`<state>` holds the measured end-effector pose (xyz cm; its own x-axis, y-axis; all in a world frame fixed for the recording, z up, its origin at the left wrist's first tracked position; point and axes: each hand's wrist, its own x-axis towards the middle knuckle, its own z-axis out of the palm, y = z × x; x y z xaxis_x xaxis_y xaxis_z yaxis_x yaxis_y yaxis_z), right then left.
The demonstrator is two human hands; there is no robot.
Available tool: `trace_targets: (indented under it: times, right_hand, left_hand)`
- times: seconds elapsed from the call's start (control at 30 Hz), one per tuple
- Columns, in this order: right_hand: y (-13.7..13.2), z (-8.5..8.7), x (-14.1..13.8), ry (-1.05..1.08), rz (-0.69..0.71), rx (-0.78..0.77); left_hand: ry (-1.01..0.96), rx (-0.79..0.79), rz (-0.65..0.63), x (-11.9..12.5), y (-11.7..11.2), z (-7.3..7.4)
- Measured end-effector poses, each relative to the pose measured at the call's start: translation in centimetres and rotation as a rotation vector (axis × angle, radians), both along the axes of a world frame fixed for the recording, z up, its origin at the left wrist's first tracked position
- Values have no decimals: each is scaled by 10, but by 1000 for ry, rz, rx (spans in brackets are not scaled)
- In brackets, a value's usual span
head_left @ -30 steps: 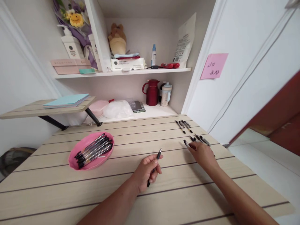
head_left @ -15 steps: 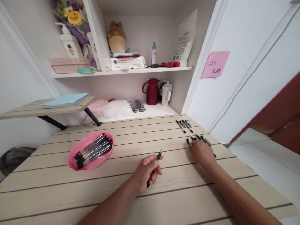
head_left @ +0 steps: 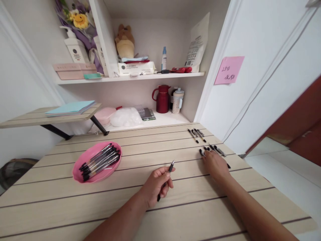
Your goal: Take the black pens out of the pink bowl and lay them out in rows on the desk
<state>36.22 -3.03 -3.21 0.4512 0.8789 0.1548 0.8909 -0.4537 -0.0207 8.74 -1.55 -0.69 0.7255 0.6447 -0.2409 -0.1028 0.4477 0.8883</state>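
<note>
Black pen (head_left: pixel 172 166) in my left hand (head_left: pixel 157 185), fingers closed round it, silver tip pointing up and away from me. My right hand (head_left: pixel 216 164) is palm-down over the near group of pens (head_left: pixel 217 149) at the right of the table – a dark pen end (head_left: pixel 201 152) shows by the fingertips, but can't tell if I'm gripping it. Just beyond, the far group of pens (head_left: pixel 197 134) lies side by side. Left side: pink bowl (head_left: pixel 86 153), heap of pens (head_left: pixel 101 162) inside. Wood-look table (head_left: pixel 185 217) under everything. Farther out – blue-covered notebooks (head_left: pixel 71 108) on a raised shelf (head_left: pixel 27 117), red jug (head_left: pixel 163 100) beside a pale cup (head_left: pixel 177 102), pink note (head_left: pixel 229 70) on the wall.
</note>
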Motion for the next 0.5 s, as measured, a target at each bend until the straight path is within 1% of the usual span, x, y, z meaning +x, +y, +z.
trace_targets:
  times: [0.13, 0.23, 0.3, 0.33, 0.37, 0.43, 0.47, 0.5]
  right_hand:
    - [-6, 3, -1, -5, 3, 7]
    - [-11, 15, -9, 22, -29, 84]
    - [-13, 25, -23, 140, -21, 169]
    - [-14, 30, -33, 262, 12, 207]
    - [-14, 34, -45, 430, 66, 232]
    - [-15, 39, -72, 876, 186, 261]
    - [-15, 40, -87, 1071, 207, 274]
    - [-15, 41, -100, 1221, 207, 288]
  left_hand:
    - [-4, 17, -1, 0, -1, 0]
    - [-6, 20, -2, 0, -2, 1]
    - [-3, 17, -1, 0, -2, 1]
    - [-4, 17, 1, 0, -2, 1]
    - [-5, 19, 5, 0, -2, 0]
    - [-12, 30, 14, 1, -2, -1]
    - [-15, 38, 16, 1, -2, -1]
    - [-19, 47, 19, 1, -2, -2]
